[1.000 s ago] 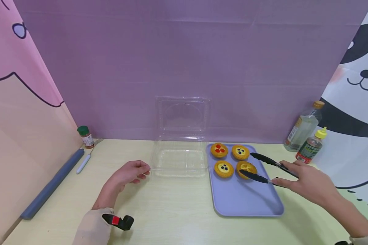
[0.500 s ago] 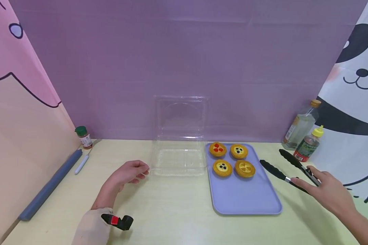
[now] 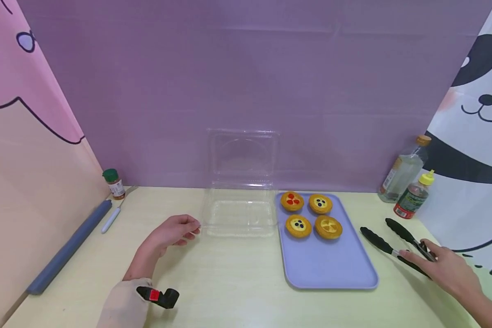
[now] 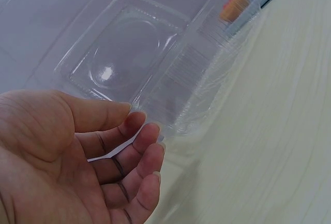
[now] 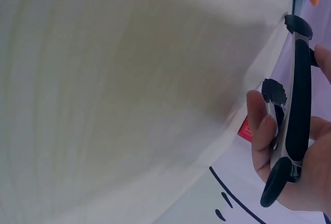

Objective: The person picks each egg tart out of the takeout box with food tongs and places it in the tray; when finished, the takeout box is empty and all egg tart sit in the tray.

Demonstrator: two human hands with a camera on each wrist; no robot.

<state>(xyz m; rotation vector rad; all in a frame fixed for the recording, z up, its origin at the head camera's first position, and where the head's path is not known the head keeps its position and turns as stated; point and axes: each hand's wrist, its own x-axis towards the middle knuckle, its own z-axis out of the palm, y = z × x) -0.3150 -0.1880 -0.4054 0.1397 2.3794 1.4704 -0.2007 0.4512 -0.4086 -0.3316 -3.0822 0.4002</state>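
Note:
A clear plastic clamshell container (image 3: 243,214) lies on the table with its lid (image 3: 244,155) raised behind it. My left hand (image 3: 176,232) pinches its near-left rim between thumb and forefinger, and the other fingers curl loosely below, as the left wrist view shows. In my right hand (image 3: 451,271) I hold black-tipped tongs (image 5: 299,100), their arms spread apart with nothing between them. They are to the right of a lilac tray (image 3: 330,269). Several tarts sit at the tray's far end: one red-topped (image 3: 292,201), two with dark dots (image 3: 298,226), one with yellow segments (image 3: 328,227).
Behind the tongs stand a cork-coloured-capped bottle (image 3: 403,171) and a yellow-capped bottle (image 3: 412,198). At the left are a green-capped jar (image 3: 115,186), a fork with a pale handle (image 3: 111,220) and a long blue roll (image 3: 69,248). A purple curtain (image 3: 246,82) borders the back.
My right hand has drawn the tongs away from the yellow-segmented tart, rightward and toward me, off the tray. That tart stays on the tray. My left hand stays at the container's rim.

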